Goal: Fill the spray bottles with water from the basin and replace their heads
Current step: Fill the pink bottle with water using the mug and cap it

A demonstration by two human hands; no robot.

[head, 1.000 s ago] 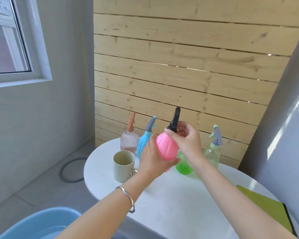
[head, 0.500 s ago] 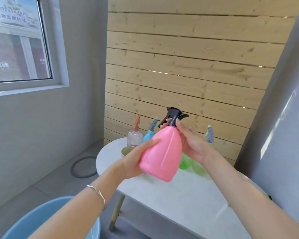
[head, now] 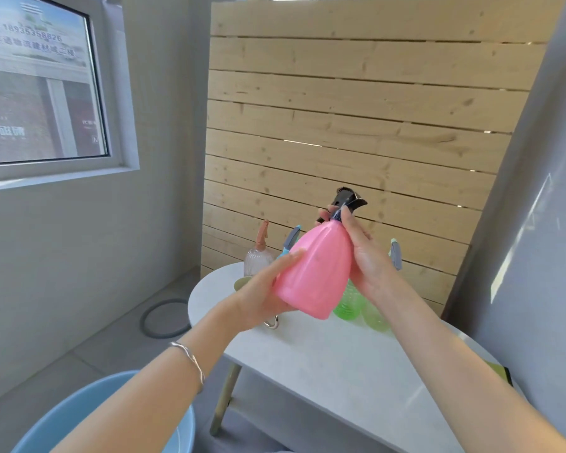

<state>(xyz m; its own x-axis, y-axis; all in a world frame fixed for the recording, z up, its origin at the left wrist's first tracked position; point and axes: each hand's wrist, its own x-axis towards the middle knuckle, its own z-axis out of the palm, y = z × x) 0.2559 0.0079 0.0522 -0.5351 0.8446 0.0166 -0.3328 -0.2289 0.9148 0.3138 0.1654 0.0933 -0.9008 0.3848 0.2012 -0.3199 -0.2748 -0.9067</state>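
Note:
A pink spray bottle (head: 314, 273) is held tilted above the round white table (head: 340, 364). My left hand (head: 262, 295) grips its lower body from the left. My right hand (head: 363, 256) holds the neck, fingers pinching the collar under the black spray head (head: 348, 199). Behind it on the table stand a clear bottle with a brown head (head: 258, 256), a blue bottle (head: 290, 240) mostly hidden, a green bottle (head: 348, 304) and a pale green bottle (head: 378, 317) with a grey head. A blue basin (head: 79, 416) sits on the floor at lower left.
A cup's rim (head: 241, 282) and metal handle show behind my left hand. A wooden slat screen (head: 356, 125) stands behind the table. A grey hose ring (head: 164, 318) lies on the floor. A grey wall rises at right, a window at left.
The pink bottle has been lifted off the table, brought closer to me and tilted. My right hand has settled round the neck under the black head. The camera has raised its view.

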